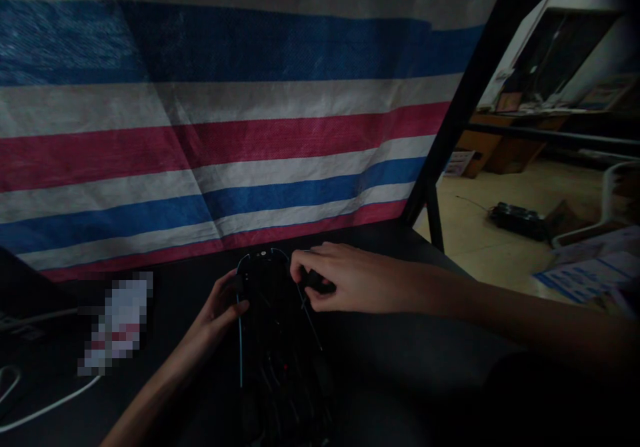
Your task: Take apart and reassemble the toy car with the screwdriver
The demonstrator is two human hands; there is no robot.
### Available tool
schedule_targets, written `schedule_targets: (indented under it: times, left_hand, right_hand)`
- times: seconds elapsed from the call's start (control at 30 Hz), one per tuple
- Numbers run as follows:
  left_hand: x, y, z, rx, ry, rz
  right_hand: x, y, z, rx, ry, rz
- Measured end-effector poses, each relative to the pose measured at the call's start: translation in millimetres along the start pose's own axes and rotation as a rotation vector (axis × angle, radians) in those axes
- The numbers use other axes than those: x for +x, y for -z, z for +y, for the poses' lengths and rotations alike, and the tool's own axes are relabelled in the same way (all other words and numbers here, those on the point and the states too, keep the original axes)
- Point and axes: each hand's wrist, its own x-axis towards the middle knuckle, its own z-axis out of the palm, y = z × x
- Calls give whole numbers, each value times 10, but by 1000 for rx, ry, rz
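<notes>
A long black toy car chassis lies on the dark table, its narrow front end pointing away from me. Thin light-blue edging runs along its sides, and dark wheels show dimly at the near end. My left hand grips the chassis at its far left side, thumb on top and fingers against the edge. At the far right corner, my right hand is closed, fingers curled around a small black part. The part's exact kind is too dark to make out.
A blurred-out pale object with a white cable lies at the left on the black table. Behind hangs a striped tarp. A black frame post stands at the right; beyond it are a floor, desks and a black device.
</notes>
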Motion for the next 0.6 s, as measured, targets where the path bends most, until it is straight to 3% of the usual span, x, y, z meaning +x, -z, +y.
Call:
schedule_targets:
  times: [0.2, 0.3, 0.43, 0.6]
  left_hand:
    - [-21, -56, 33, -2, -13, 32]
    - [-39, -84, 47, -1, -14, 47]
    - [-61, -112, 74, -3, -7, 67]
    - [-64, -118, 80, -19, 7, 71]
  right_hand:
    - [-19, -4, -6, -178, -63, 75]
    - [-2, -14, 8, -163, -102, 35]
    - [-18, 2, 28, -61, 15, -27]
    - [-44, 18, 20, -108, 134, 18]
